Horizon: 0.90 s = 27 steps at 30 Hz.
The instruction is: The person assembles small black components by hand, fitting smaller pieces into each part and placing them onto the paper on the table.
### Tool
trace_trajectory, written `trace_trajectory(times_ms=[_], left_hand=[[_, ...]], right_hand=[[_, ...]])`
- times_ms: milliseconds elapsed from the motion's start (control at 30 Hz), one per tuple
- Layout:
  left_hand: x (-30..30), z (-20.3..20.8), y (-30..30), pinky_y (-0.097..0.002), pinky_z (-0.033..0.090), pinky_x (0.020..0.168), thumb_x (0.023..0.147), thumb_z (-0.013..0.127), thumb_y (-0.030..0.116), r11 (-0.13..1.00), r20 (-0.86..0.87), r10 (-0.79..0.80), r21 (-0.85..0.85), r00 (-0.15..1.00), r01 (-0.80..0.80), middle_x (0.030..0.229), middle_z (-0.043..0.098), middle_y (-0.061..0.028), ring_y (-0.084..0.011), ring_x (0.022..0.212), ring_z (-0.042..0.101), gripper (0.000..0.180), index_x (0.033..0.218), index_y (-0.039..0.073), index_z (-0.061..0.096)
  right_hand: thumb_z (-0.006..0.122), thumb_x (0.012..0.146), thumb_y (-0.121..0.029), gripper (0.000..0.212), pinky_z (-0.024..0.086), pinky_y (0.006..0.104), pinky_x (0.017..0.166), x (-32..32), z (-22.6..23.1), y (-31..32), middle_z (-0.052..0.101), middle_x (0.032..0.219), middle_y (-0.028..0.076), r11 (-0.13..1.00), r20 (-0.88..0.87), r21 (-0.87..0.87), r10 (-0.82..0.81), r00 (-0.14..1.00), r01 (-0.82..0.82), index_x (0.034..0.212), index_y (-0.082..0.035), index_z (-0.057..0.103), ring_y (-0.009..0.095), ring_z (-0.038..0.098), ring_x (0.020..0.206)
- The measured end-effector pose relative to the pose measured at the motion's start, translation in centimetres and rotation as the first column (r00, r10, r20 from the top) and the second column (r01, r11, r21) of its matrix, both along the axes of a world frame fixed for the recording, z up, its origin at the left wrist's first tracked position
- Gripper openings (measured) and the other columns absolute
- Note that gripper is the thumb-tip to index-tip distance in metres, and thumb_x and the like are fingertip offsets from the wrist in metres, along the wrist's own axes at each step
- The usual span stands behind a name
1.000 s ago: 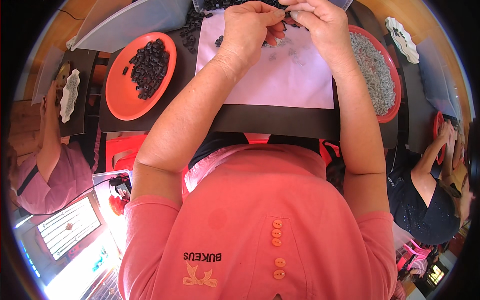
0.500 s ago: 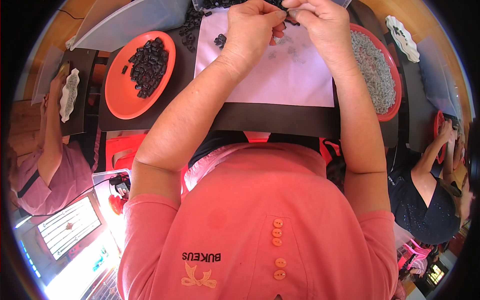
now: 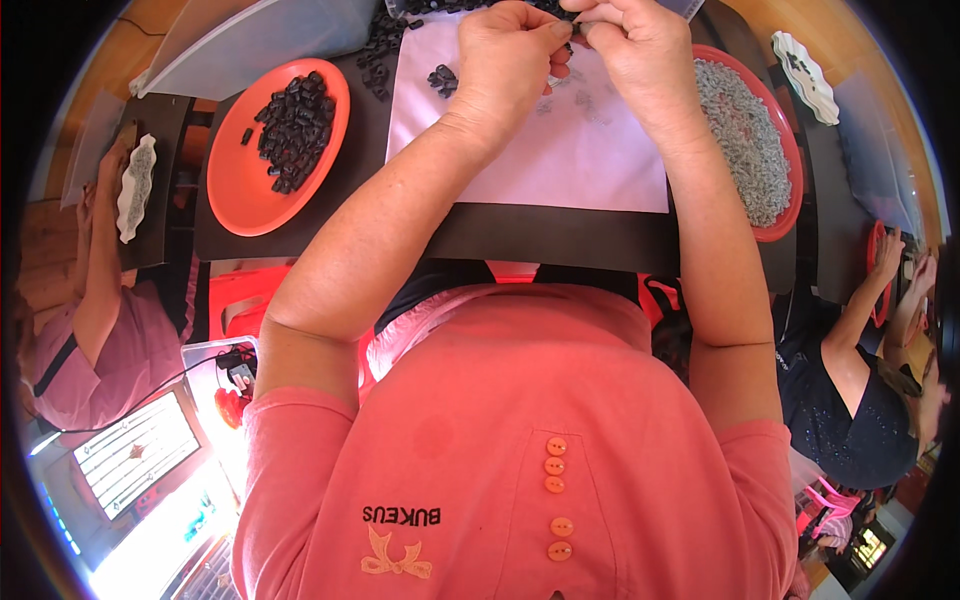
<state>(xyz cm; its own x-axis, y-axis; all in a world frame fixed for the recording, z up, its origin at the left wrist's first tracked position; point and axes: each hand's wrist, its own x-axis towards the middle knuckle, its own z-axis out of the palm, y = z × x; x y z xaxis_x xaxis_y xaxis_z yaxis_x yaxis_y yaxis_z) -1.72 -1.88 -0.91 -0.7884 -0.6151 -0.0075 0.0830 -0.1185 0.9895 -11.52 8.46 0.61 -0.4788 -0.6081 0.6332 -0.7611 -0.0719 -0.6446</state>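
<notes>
"Status?"
"Left hand [image 3: 508, 62] and right hand [image 3: 640, 62] both pinching, dark piece [image 3: 575, 30] between their fingertips, partly hidden."
"Around them?"
"Cloth [image 3: 560, 172] below; black cluster [image 3: 442, 81] just left of left hand."
"Farther?"
"Red plate [image 3: 793, 190], grey bits [image 3: 745, 140], right of right hand. Orange plate [image 3: 240, 190], black pieces [image 3: 297, 130], well left."

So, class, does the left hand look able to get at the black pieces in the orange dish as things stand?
Probably yes: nothing covers the black pieces, and the orange dish is on that side, though the left hand seems busy with a small dark piece.
</notes>
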Motion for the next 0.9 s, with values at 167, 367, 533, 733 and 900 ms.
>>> trace_trajectory(times_ms=[167,367,533,733,900], left_hand=[[0.1,-0.5,0.7,-0.0258,0.046,0.049,0.096,0.062,0.006,0.995,0.009,0.075,-0.059,0.997,-0.075,0.071,0.064,-0.0062,-0.0123,0.058,0.058,0.011,0.089,-0.002,0.066],[-0.2,-0.3,0.8,-0.0274,0.047,0.052,0.095,0.062,0.006,0.979,-0.125,0.096,-0.169,0.988,-0.116,0.072,0.064,-0.0076,-0.0134,0.059,0.058,0.012,0.088,-0.003,0.065],[0.2,0.4,0.1,-0.0288,0.049,0.054,0.094,0.061,0.003,0.99,-0.043,-0.009,-0.144,0.999,0.003,0.072,0.064,-0.0075,-0.0146,0.061,0.059,0.011,0.087,-0.004,0.064],[0.1,-0.5,0.4,-0.0328,0.05,0.058,0.089,0.063,0.001,0.868,-0.203,0.07,-0.471,0.977,-0.16,0.072,0.067,-0.0126,-0.0185,0.063,0.061,0.008,0.084,-0.005,0.065],[0.2,0.1,0.0,-0.0349,0.051,0.061,0.086,0.064,-0.001,0.866,-0.188,0.066,-0.476,0.98,-0.15,0.074,0.068,-0.0161,-0.0214,0.066,0.064,0.007,0.082,-0.006,0.065]], right_hand=[[0.051,0.084,0.014,0.021,0.055,0.0317,0.063,1.4,0.1,-0.3,0.069,0.077,0.014,0.998,-0.076,-0.004,-0.069,0.995,0.069,0.097,0.0,0.06,0.021,0.072,0.071],[0.05,0.082,0.015,0.022,0.056,0.0339,0.063,1.1,-0.2,-0.4,0.069,0.079,0.015,0.991,-0.23,-0.121,-0.088,0.969,0.062,0.095,-0.001,0.058,0.024,0.073,0.072],[0.05,0.083,0.013,0.021,0.056,0.0374,0.065,1.0,0.3,-0.2,0.068,0.082,0.016,0.991,-0.366,-0.121,-0.096,0.926,0.054,0.095,-0.002,0.058,0.03,0.072,0.075],[0.051,0.083,0.011,0.02,0.055,0.0402,0.065,1.1,1.3,0.3,0.066,0.08,0.016,0.998,-0.481,-0.049,-0.054,0.875,0.035,0.096,-0.003,0.058,0.033,0.07,0.074],[0.05,0.081,0.012,0.021,0.054,0.0395,0.064,0.9,1.2,0.3,0.065,0.078,0.017,0.999,-0.214,0.026,0.044,0.976,-0.04,0.094,-0.002,0.057,0.034,0.07,0.073]])
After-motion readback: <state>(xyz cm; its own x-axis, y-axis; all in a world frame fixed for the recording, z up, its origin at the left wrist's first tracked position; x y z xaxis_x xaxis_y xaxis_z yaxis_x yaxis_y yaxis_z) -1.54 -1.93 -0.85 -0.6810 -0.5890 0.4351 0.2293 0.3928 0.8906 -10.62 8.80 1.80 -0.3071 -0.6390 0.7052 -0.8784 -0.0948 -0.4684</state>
